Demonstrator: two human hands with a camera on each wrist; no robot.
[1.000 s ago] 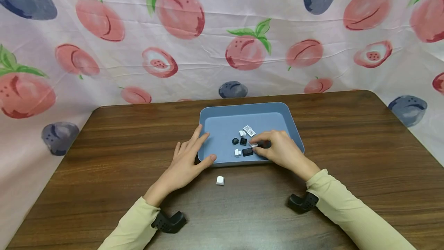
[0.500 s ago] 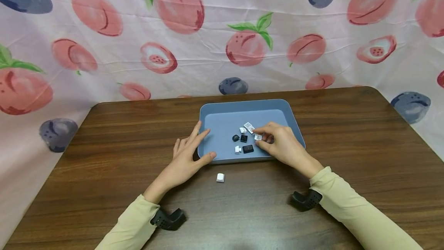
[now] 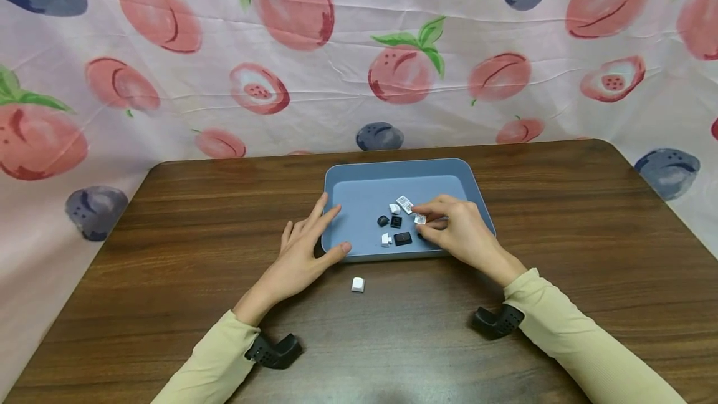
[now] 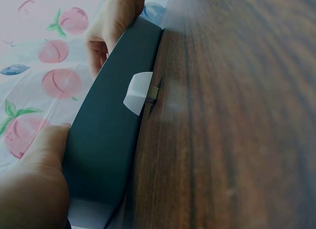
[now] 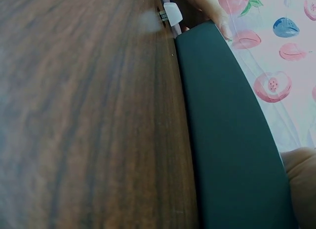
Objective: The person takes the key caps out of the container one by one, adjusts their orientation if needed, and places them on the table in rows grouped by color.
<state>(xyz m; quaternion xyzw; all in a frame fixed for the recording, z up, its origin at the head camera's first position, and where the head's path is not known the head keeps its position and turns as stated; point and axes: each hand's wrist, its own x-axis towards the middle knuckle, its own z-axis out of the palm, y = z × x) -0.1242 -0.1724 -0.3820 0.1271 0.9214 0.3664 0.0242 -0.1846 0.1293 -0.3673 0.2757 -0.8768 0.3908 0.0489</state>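
Observation:
A blue tray point(image 3: 359, 189) holds several small white and black keycaps, among them a black one point(image 3: 402, 239) and a white one point(image 3: 386, 240). Over its right part my right hand point(image 3: 468, 235) pinches a white keycap point(image 3: 420, 219) between thumb and index finger, beside a longer white piece point(image 3: 404, 204). My left hand point(image 3: 297, 260) lies spread at the tray's left edge, fingertips on the rim and thumb at the front corner. In the left wrist view the left thumb point(image 4: 42, 165) touches the tray wall point(image 4: 98, 130). The tray wall point(image 5: 227, 130) mostly hides the right hand point(image 5: 302, 179) in the right wrist view.
One white keycap point(image 3: 358, 284) sits on the brown wooden table point(image 3: 224, 204) just in front of the tray. A fruit-patterned cloth point(image 3: 331, 111) hangs behind the table. Each wrist carries a black device.
My right hand has shifted slightly back and to the right, away from the black keycaps, and the white keycap at its fingertips has moved with it. My left hand has stayed at the rim.

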